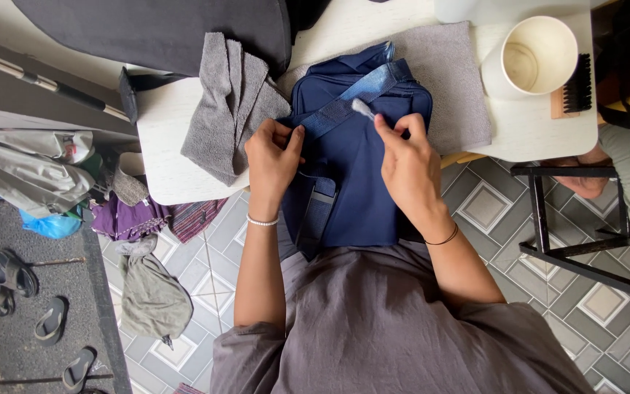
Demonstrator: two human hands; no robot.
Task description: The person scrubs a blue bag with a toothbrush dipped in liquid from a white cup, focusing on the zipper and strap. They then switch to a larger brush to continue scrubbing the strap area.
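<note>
- Your left hand (273, 155) has its fingers pinching the navy bag's (351, 175) fabric just beside the strap (344, 109).
- Your right hand (406, 164) has its fingers pinched on a small white brush (363, 109), tip touching the strap.
- Bag lies on the white counter (169, 146), hanging over the near edge toward you.
- Grey towel (231, 102) at 9 o'clock of the bag, touching it.
- White bucket (537, 55) at 2 o'clock, well apart; black-bristled scrub brush (574, 87) just beside it.

Left hand (273, 157) pinched shut, fingers curled; right hand (405, 164) likewise pinching, wrist bent.
</note>
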